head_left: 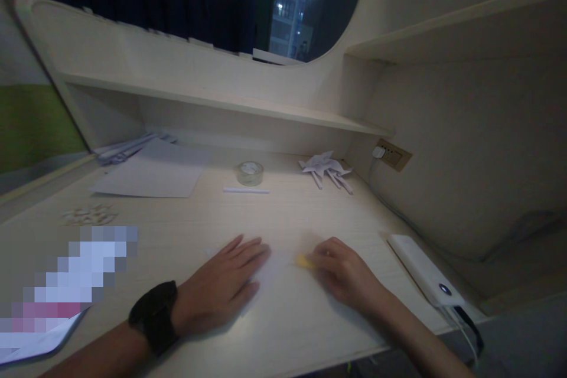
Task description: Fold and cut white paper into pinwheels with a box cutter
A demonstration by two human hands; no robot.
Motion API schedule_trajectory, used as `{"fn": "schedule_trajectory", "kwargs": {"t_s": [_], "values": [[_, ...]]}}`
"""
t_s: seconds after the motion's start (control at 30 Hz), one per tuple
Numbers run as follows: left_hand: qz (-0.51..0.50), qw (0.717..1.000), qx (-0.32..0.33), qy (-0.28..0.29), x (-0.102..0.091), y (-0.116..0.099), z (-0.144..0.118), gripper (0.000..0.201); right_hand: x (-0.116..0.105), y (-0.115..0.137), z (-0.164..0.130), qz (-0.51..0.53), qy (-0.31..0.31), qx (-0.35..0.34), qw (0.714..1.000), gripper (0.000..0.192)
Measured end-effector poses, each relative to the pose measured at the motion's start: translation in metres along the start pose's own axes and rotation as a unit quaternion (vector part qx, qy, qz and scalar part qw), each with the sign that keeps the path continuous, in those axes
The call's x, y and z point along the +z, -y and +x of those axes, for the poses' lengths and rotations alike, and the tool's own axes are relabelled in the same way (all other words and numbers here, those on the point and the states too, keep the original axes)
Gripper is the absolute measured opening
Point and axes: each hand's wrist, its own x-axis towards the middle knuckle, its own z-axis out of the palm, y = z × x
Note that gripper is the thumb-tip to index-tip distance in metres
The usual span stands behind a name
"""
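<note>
My left hand [221,286] lies flat, fingers together, pressing on a pale sheet of paper [277,269] on the light wooden desk [186,224]. A black watch sits on that wrist. My right hand [343,271] is curled at the sheet's right side and grips a small yellow object [305,261] whose tip touches the paper; what it is cannot be made out.
A roll of clear tape [250,173] and a white stick [245,191] lie farther back. Folded paper pinwheels [326,168] sit back right, blank sheets [150,177] back left, small scraps [88,214] at left. A white power bank [425,271] with cable lies at right.
</note>
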Motion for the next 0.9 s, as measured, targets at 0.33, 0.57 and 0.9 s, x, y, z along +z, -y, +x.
{"fn": "schedule_trajectory", "kwargs": {"t_s": [0.33, 0.57, 0.9], "values": [[0.009, 1.000, 0.001, 0.012, 0.0043, 0.0019, 0.0007, 0.051, 0.0100, -0.0057, 0.0003, 0.013, -0.039, -0.013, 0.999, 0.024], [0.010, 1.000, 0.001, 0.001, 0.0048, 0.0009, 0.0006, 0.049, 0.0102, 0.0012, -0.0005, 0.005, -0.033, -0.007, 0.999, 0.024], [-0.003, 1.000, -0.009, 0.000, -0.0017, -0.0040, 0.0014, 0.052, 0.0105, 0.0034, -0.0009, 0.007, -0.037, -0.004, 0.999, 0.024]]}}
